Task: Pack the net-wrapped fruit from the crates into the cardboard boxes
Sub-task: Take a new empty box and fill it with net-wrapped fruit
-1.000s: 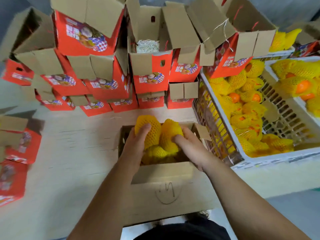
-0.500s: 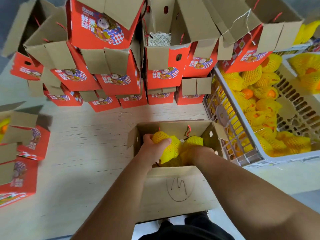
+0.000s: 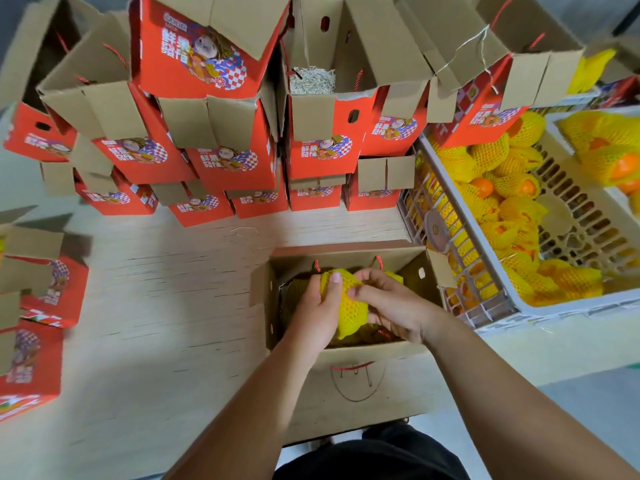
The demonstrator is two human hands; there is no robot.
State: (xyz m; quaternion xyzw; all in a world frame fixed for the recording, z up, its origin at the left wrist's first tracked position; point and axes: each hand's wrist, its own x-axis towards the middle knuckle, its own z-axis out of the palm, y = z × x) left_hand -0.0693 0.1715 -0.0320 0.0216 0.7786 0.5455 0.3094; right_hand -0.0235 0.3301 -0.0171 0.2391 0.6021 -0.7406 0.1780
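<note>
An open cardboard box (image 3: pixel 349 382) stands on the table right in front of me. Inside it both hands hold one fruit in yellow foam net (image 3: pixel 349 306). My left hand (image 3: pixel 317 311) grips its left side, thumb over the top. My right hand (image 3: pixel 391 306) curls round its right side. More yellow-netted fruit lies underneath in the box, mostly hidden. To the right, a white plastic crate (image 3: pixel 460 271) holds several netted oranges (image 3: pixel 512 209).
Stacks of open red-and-brown gift boxes (image 3: pixel 221 161) fill the back of the table, one with shredded paper (image 3: pixel 311 79) inside. More red boxes (image 3: pixel 31 341) stand at the left edge. A second crate of fruit (image 3: pixel 602 150) sits far right. Bare wooden tabletop (image 3: pixel 166 289) lies left of the box.
Both hands went down into the box with the netted fruit. Now they close together round a single fruit at the box's middle. The view has tilted nearer.
</note>
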